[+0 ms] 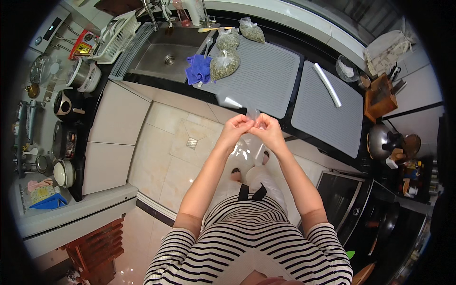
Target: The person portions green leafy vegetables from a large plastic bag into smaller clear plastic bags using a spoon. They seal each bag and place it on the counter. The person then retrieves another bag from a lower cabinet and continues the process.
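Both my hands meet in front of the counter's edge, fingertips pinching a clear plastic bag [241, 153]. My left hand [235, 130] grips the gathered plastic from the left, and my right hand [268, 130] grips it from the right. Below my fingers the bag bulges; its loose upper part sticks up past them. Whether it is knotted cannot be told. On the large grey drying mat [267, 74] sit tied clear bags of dried green herb-like bits: a front one [225, 65], one behind it [228, 38] and one at the back [252, 30]. A purple cloth [198, 68] touches the front bag.
A white plastic roll [327, 84] lies on a smaller grey mat [320, 121]. The steel sink [153, 53] is at the left, with a dish rack [115, 39] beside it. A glass bowl [346, 69] and a wooden knife block [381, 96] stand at the right.
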Available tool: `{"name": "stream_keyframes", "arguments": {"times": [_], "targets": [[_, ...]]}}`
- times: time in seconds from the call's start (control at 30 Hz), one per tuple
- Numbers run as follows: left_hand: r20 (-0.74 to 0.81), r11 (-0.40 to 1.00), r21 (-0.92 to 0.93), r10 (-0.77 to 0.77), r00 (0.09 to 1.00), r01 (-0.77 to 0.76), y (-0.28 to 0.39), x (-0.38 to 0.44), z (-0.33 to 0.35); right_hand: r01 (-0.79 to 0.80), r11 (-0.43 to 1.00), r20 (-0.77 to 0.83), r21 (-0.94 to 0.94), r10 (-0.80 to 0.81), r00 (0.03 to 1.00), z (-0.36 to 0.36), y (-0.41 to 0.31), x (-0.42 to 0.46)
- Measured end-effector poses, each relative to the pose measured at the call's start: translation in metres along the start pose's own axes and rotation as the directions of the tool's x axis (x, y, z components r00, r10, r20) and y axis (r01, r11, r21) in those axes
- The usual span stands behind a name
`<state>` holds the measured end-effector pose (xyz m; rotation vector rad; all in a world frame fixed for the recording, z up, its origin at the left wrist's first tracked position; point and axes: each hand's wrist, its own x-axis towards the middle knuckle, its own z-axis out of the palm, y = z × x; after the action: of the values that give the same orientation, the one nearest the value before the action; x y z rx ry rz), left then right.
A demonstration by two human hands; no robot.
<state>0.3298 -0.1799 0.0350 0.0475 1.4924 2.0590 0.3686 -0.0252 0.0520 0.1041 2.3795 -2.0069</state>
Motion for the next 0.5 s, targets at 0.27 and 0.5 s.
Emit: {"name": "stream_keyframes", "arguments": {"times": [0.27, 0.5], "targets": [[-0.182, 0.664, -0.718, 0.112, 0.977, -0.21, 0.011, 0.064, -0.064, -0.252, 0.191, 0.195, 0.949, 0.274, 0.942, -0.125, 0.057, 0.092], [-0.421, 0.906, -0.26, 0.204, 0.884, -0.333, 0.01, 0.084, -0.052, -0.21, 0.977, 0.3, 0.044, 0.188, 0.935, -0.171, 0.023, 0.144]]}}
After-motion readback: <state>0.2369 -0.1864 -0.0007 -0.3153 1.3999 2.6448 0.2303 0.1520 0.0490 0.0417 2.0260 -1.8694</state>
